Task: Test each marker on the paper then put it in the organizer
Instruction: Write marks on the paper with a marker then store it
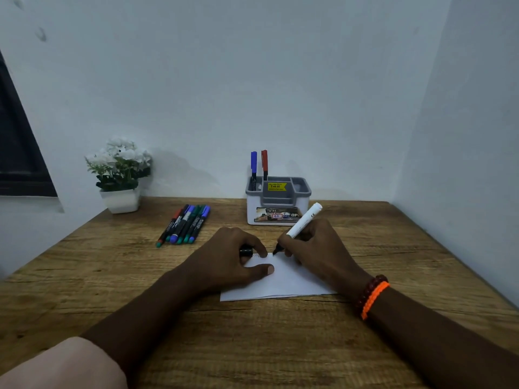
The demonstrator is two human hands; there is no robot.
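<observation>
My right hand [314, 248] grips a white-barrelled marker [303, 221], its black tip touching the top edge of the white paper [289, 282]. My left hand [233, 256] holds a black cap [246, 251] in its curled fingers while the thumb presses the paper down. Behind the paper stands the grey and white organizer [278, 202], with a blue marker [253, 167] and a red marker [264, 162] upright in its back left slot. Several capped markers [184, 224] lie side by side on the table to the left.
A white pot of white flowers [119, 175] stands at the back left against the wall. The wooden table [252, 332] meets walls at the back and right. A dark window frame [19, 153] is at the far left.
</observation>
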